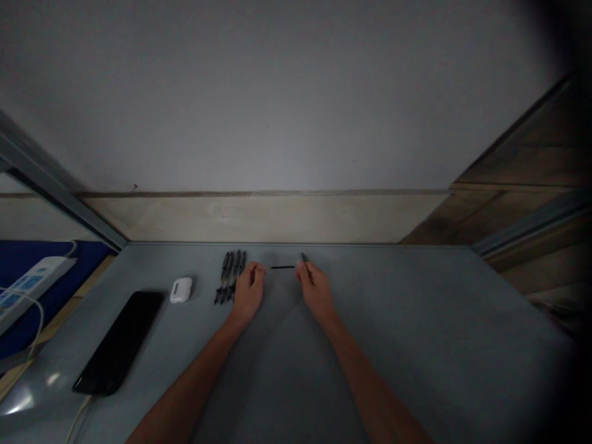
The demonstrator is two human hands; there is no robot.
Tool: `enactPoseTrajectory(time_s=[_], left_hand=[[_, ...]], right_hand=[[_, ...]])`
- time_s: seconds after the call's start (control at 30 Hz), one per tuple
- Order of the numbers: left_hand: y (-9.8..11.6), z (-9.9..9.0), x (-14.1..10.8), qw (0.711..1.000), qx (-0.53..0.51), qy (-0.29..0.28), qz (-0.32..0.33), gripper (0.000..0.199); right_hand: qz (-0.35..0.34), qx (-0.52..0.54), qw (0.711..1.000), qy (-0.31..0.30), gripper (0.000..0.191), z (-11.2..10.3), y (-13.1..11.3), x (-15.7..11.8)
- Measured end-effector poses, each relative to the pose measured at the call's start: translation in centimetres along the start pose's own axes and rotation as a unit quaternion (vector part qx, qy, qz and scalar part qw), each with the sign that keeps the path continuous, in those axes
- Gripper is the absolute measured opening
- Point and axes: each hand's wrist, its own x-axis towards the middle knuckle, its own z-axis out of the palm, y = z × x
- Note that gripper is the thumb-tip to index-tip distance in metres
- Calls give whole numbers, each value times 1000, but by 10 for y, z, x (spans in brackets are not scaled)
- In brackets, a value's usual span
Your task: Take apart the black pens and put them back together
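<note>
Dim, grayish, soft throughout; wall [277,123] lighter toward mid-frame, white glare on tabletop [416,320] lower left, faint shadows, wide-angle stretch, right edge dark and blurred

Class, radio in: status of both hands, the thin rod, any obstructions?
Left hand at yellowish end of thin rod, grip unclear. Right hand holding dark piece at other end. Pens beside left hand, none between.

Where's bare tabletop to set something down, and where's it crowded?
Widest bare patch of table: right of the right hand and forearm; a smaller one between the forearms. Crowded: left side, with phone, white case, and pens beside the left hand.
</note>
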Motion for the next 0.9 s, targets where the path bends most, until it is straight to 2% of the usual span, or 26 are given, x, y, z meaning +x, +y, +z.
enactPoseTrajectory(time_s=[0.2, 0.4, 0.63, 0.77, 0.9], left_hand=[[7, -4, -1, 999, 25, -20, 26, 31], [13, -3, -7, 986, 134, -54, 79, 38], [12, 2, -14, 940, 301, -107, 119, 35], [12, 4, -17, 909, 375, -116, 141, 37], [12, 8, -21, 884, 418, -117, 175, 35]], right_hand=[[5, 62, 998, 10, 31, 3, 4, 3], [24, 142, 989, 32, 35, -3, 3, 6], [11, 145, 989, 32, 33, -7, -2, 5], [5, 148, 988, 35, 31, -9, -7, 5], [6, 113, 994, -13, 31, -7, -11, 2]])
